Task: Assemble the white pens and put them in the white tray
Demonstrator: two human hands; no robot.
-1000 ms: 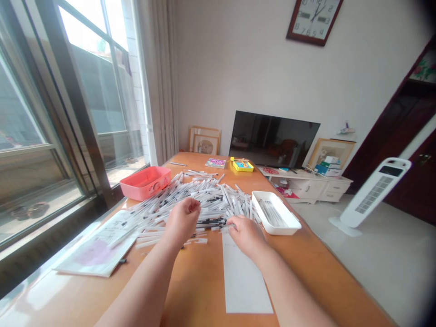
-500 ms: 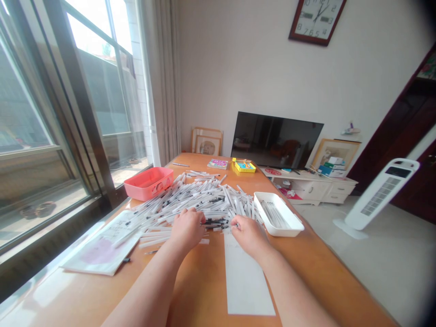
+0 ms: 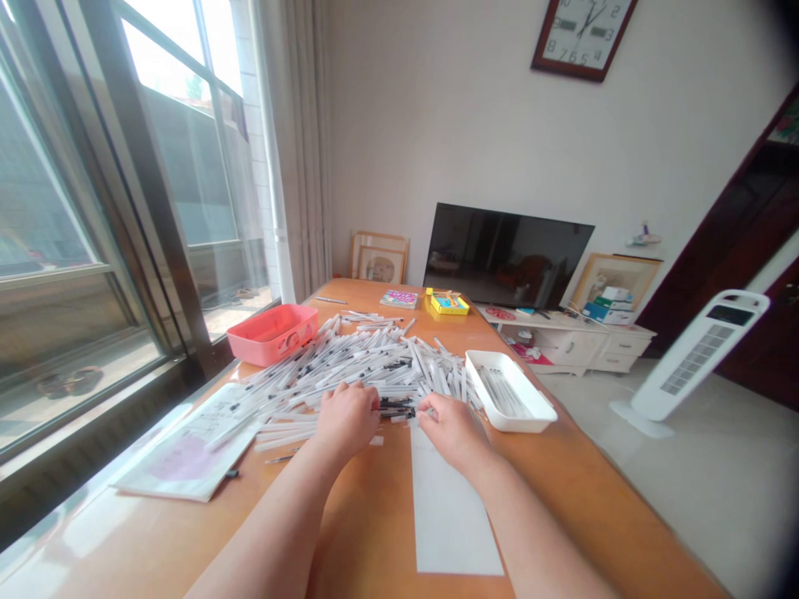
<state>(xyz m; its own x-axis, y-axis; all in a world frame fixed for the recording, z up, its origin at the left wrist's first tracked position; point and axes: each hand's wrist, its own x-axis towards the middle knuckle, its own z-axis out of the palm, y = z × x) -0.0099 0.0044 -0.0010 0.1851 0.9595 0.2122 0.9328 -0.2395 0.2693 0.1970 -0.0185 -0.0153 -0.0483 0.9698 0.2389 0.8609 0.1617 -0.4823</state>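
Far right, a wall clock (image 3: 583,33) shows numerals including 2 and 8. The right hand (image 3: 454,428) sits slightly closer to the left hand (image 3: 349,416) than half a second ago. Both hands' fingers curl at the near edge of the pen pile (image 3: 365,358) on the worktop (image 3: 368,532); whether they grip anything is unclear. Right, a white tray (image 3: 528,422) holds slim rods (image 3: 501,389).

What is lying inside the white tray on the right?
Several thin, greyish rods lie lengthwise in the white tray; whatever lies beneath them is covered and cannot be seen.
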